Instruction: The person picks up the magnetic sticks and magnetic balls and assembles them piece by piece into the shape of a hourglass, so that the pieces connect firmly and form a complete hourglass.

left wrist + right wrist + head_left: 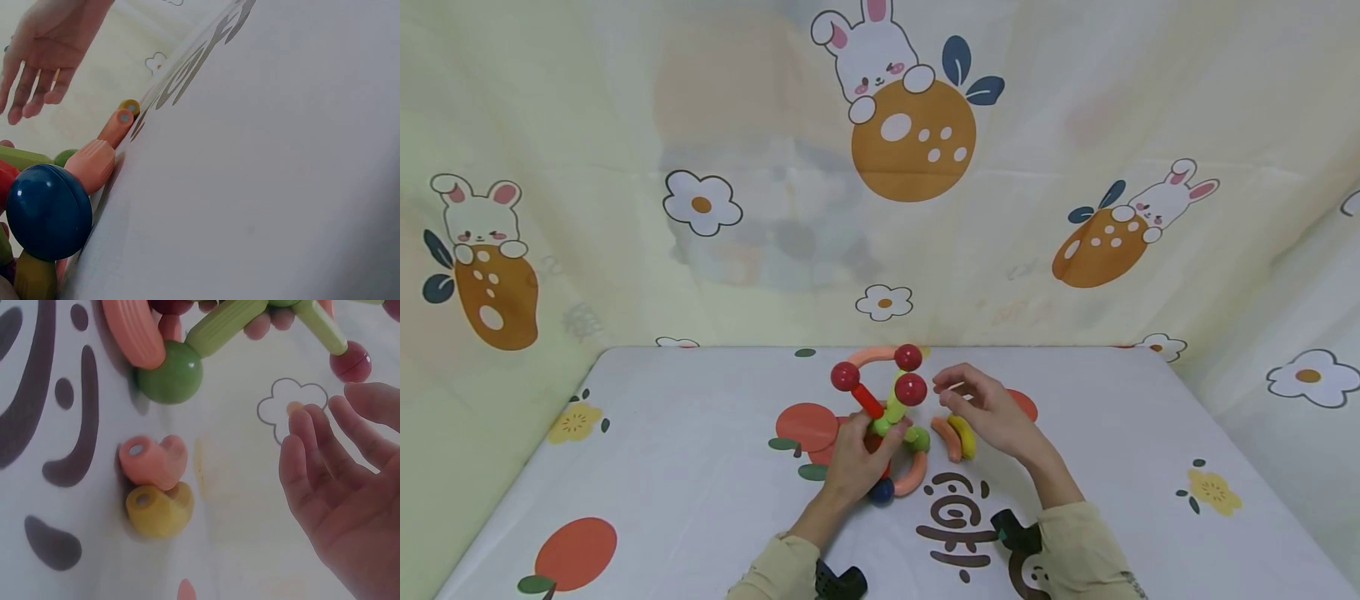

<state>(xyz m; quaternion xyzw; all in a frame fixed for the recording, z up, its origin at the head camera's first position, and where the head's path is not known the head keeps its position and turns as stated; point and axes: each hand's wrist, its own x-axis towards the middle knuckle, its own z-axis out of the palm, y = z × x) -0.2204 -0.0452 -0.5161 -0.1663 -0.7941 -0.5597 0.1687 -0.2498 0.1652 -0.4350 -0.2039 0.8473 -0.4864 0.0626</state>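
Observation:
My left hand (pixel 856 458) grips a magnetic ball-and-stick structure (pixel 893 408) around its middle, thumb and fingers on either side. Three red balls top it, one of them (pixel 911 389) nearest the other hand. A curved salmon rod links two of these balls. Low on the structure are a green ball (pixel 170 373) and a dark blue ball (pixel 50 212), with another curved salmon rod (pixel 912 475) between them. My right hand (pixel 992 412) hovers to the right with loosely bent fingers, holding nothing and apart from the red balls. Part of the structure is hidden behind the left hand.
Two loose curved rods, one salmon (pixel 946 439) and one yellow (pixel 962 437), lie side by side on the table below my right hand. The white tablecloth (pixel 700 500) carries printed fruit and flowers. A patterned curtain (pixel 760 292) hangs behind the table's far edge.

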